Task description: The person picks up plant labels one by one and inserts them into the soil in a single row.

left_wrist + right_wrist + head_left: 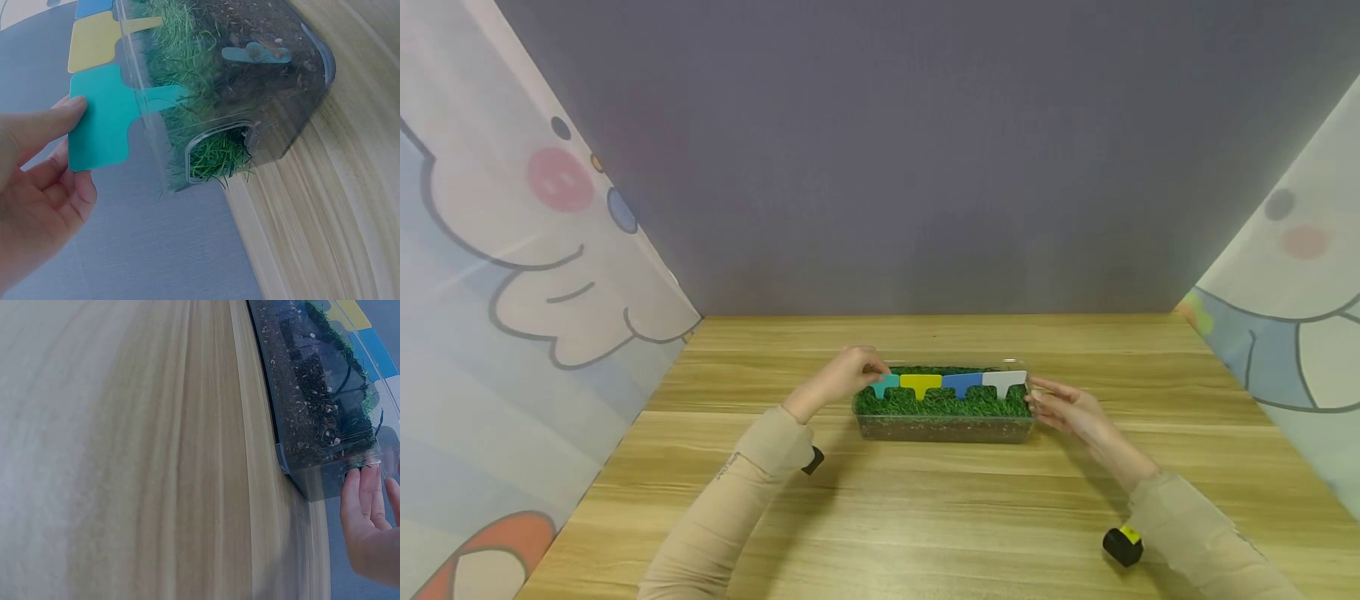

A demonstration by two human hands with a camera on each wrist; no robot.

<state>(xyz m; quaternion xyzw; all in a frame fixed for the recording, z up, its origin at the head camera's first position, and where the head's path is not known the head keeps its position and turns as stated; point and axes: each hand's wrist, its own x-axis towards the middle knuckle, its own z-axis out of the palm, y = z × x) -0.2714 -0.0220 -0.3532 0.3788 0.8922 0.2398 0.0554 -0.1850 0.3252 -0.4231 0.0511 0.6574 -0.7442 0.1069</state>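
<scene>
On the table stands a clear plastic planter box (pixel 947 430) with dark soil and green grass (pixel 940 406). A row of T-shaped plant labels rises from the grass: teal (pixel 103 119), yellow (pixel 921 382), blue (pixel 962 382) and white (pixel 1004 380). My left hand (pixel 850 371) pinches the head of the teal label between thumb and fingers, and its stem reaches down into the grass. At the opposite end, my right hand (pixel 1067 408) holds the box's end wall, its fingertips at the handle cutout (pixel 365 465).
The box sits on a wood-grain table (pixel 925 517) in front of a plain grey back wall (pixel 880 167). Cartoon-printed panels (pixel 490 217) flank the table. A small black device (pixel 1122 547) is at the right wrist, another (pixel 812 460) at the left.
</scene>
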